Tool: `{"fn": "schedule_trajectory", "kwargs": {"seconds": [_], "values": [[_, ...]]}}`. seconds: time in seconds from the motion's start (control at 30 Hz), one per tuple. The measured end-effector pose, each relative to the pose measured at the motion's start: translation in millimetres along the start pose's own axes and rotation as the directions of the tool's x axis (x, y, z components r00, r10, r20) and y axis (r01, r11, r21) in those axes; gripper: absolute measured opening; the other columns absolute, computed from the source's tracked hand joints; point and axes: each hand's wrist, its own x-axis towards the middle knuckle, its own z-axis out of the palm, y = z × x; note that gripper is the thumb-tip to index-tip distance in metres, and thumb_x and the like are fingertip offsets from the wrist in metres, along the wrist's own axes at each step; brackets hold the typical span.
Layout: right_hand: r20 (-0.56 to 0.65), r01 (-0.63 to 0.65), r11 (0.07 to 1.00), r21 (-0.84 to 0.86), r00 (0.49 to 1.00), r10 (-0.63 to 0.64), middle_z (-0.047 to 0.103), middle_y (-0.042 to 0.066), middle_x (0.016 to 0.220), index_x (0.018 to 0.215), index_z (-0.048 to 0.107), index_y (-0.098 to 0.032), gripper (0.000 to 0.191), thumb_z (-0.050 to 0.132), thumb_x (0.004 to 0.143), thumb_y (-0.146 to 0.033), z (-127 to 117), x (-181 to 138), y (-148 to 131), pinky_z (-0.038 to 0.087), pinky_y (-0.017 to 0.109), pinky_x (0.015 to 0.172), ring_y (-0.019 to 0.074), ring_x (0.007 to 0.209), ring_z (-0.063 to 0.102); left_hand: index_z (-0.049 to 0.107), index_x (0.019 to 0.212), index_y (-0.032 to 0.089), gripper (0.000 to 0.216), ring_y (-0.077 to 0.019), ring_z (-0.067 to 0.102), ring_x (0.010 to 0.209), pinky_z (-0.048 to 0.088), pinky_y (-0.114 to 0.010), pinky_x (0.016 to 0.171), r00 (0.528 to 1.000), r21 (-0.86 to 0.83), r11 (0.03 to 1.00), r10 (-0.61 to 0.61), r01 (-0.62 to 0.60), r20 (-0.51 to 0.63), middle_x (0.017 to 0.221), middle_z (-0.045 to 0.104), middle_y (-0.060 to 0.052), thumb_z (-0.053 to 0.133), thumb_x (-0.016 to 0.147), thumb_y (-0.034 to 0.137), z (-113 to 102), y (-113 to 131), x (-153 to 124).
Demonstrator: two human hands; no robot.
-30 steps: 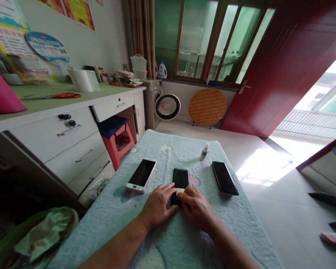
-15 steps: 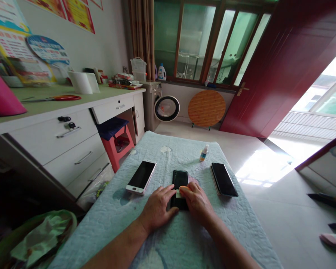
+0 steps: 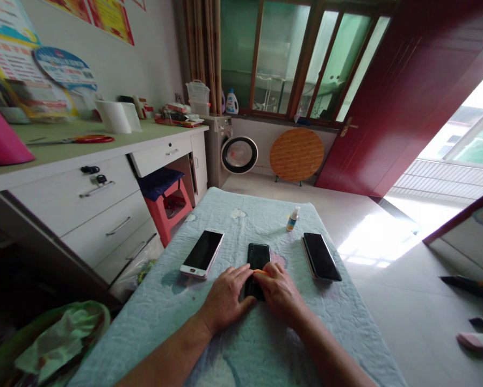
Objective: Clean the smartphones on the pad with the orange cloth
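A dark smartphone (image 3: pixel 259 257) lies back side up on the light blue cloth, with its camera at the upper left corner. My left hand (image 3: pixel 228 295) braces its left side, fingers along the edge and thumb at the lower end. Pinched in my right hand (image 3: pixel 280 287) is a small orange tool (image 3: pixel 261 272), pressed over the middle of the phone's back; its exact kind is hidden by my fingers. To the left lies a white-framed phone (image 3: pixel 203 252), screen up. On the right, a black phone (image 3: pixel 322 257) rests screen up. Beyond it stands a small spray bottle (image 3: pixel 293 219).
The quilted cloth (image 3: pixel 241 344) covers the table. A desk with drawers (image 3: pixel 104 207) runs along the left, with a red stool (image 3: pixel 166 204) beside it. A bin (image 3: pixel 100 317) sits at the lower left. An open washing machine (image 3: pixel 217 145) stands behind.
The orange tool in my right hand has shifted slightly left and tilted, and the pale patch beside it is now out of sight. My left hand stays on the phone.
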Motion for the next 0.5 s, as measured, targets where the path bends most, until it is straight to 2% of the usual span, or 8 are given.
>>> {"fn": "schedule_trajectory", "kwargs": {"seconds": [0.13, 0.3, 0.5], "values": [[0.035, 0.037, 0.999, 0.027, 0.999, -0.038, 0.051, 0.004, 0.09, 0.097, 0.065, -0.023, 0.021, 0.045, 0.093, -0.017, -0.5, -2.6, -3.2, 0.038, 0.029, 0.078, 0.0174, 0.087, 0.045, 0.057, 0.124, 0.019, 0.049, -0.0288, 0.053, 0.119, 0.039, -0.046, 0.104, 1.0, 0.004, 1.0, -0.013, 0.013, 0.014, 0.134, 0.055, -0.012, 0.065, 0.08, 0.04, -3.9, 4.0, 1.1], [0.043, 0.015, 0.999, 0.037, 0.999, -0.017, 0.052, 0.004, 0.094, 0.104, 0.063, -0.025, 0.024, 0.051, 0.086, -0.012, -3.2, -4.9, -5.4, 0.039, 0.031, 0.08, 0.0187, 0.089, 0.045, 0.058, 0.123, 0.02, 0.048, -0.029, 0.052, 0.119, 0.038, -0.047, 0.104, 0.999, 0.004, 0.999, -0.032, 0.032, 0.029, 0.135, 0.055, -0.011, 0.066, 0.08, 0.038, -5.9, 6.3, 0.5], [-0.014, -0.043, 0.999, 0.017, 0.999, 0.043, 0.052, 0.005, 0.093, 0.102, 0.064, -0.026, 0.021, 0.046, 0.093, -0.021, -8.1, -5.9, -2.8, 0.04, 0.033, 0.08, 0.0195, 0.089, 0.046, 0.058, 0.123, 0.019, 0.05, -0.0301, 0.052, 0.12, 0.038, -0.049, 0.104, 0.998, 0.003, 0.999, -0.047, 0.047, 0.043, 0.136, 0.054, -0.012, 0.066, 0.08, 0.041, -7.1, 8.5, 1.0]]}}
